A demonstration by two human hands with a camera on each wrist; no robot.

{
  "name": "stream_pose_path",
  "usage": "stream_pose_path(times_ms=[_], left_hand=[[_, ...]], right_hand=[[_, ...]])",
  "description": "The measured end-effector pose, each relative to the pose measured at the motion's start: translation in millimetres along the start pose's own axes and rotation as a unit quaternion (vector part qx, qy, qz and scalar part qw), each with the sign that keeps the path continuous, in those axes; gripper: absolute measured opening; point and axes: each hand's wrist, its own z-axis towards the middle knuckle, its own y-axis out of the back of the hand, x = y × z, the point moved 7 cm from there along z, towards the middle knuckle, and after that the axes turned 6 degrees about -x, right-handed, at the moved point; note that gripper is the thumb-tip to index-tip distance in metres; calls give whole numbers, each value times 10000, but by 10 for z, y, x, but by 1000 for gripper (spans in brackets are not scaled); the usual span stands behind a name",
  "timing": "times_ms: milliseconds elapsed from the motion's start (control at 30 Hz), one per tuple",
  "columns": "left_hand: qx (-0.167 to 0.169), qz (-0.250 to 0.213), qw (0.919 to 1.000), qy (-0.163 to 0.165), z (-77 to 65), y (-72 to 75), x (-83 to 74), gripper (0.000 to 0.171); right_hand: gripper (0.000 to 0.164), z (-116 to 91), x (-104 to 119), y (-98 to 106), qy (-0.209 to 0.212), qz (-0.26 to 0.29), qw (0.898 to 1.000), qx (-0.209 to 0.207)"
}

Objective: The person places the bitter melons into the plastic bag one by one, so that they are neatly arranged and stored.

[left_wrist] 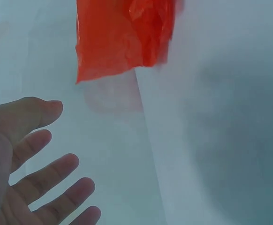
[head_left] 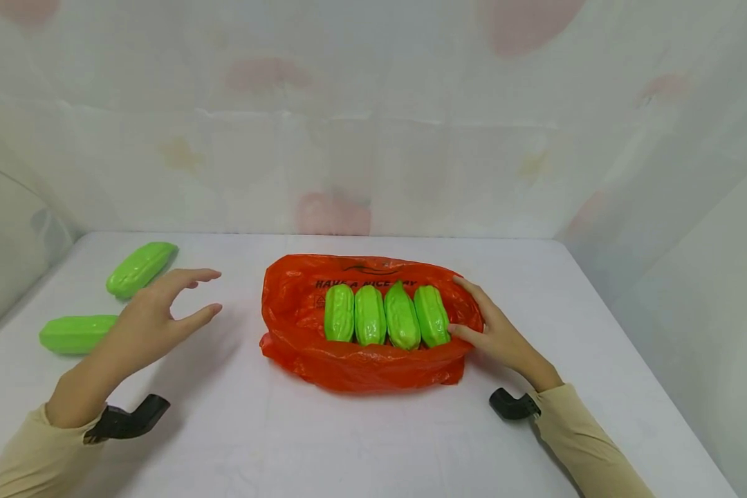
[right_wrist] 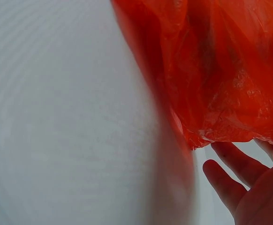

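Bag, red and thin, lies on the table between your hands, closer to your right one. Its mouth is wide and faces up, so you can see right into it. Four fruits, green and bumpy, are in there side by side, nearer your right hand than your left. They look lined up that way so they all fit in one row.

Your right hand is spread wide at the bag's end, thumb by the last fruit and a finger up at the far rim. It touches the bag, maybe to stop it from sliding or flopping in; I can't tell if it pinches the plastic.

Your left hand hangs over the table with nothing in it, fingers loose and thumb well apart, as if there should be room for a fruit. Past it lies one loose fruit. Another lies on its outer side, partly hidden by it. Both seem put there to be easy for that hand to get.

Under everything is the white table, and beyond both hands hangs a pale cloth.
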Motion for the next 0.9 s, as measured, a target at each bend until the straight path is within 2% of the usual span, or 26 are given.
stream_pose_path(times_ms=[200,533,900], left_hand=[[-78,108,9997,-193,-56,85,135,56],[-61,133,9999,-79,-194,181,423,57],[511,540,9957,545,-320,286,742,52]], right_hand=[[75,2,0,-1,6,10,10000,10],[75,-3,6,-4,58,5,10000,1],[74,-6,35,11,93,45,9999,3]])
